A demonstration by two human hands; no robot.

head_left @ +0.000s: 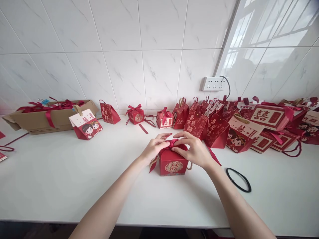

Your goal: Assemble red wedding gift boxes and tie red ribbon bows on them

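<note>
A red gift box (173, 167) with a round gold emblem stands upright on the white table in front of me. Dark red ribbon (172, 143) is gathered in a knot or bow on its top, with loose tails hanging at both sides. My left hand (157, 146) pinches the ribbon from the left. From the right, my right hand (190, 148) has its thumb and fingers closed on the same ribbon. A twisted cord handle (189, 166) sticks out at the box's right side. The fingers partly hide the knot.
Several finished red boxes (196, 122) crowd the right and back. A cardboard carton (50, 122) full of ribbon stands at the left, near a white-and-red box (86, 124). A black band (238, 180) lies to the right. Behind is a tiled wall with a power strip (213, 84).
</note>
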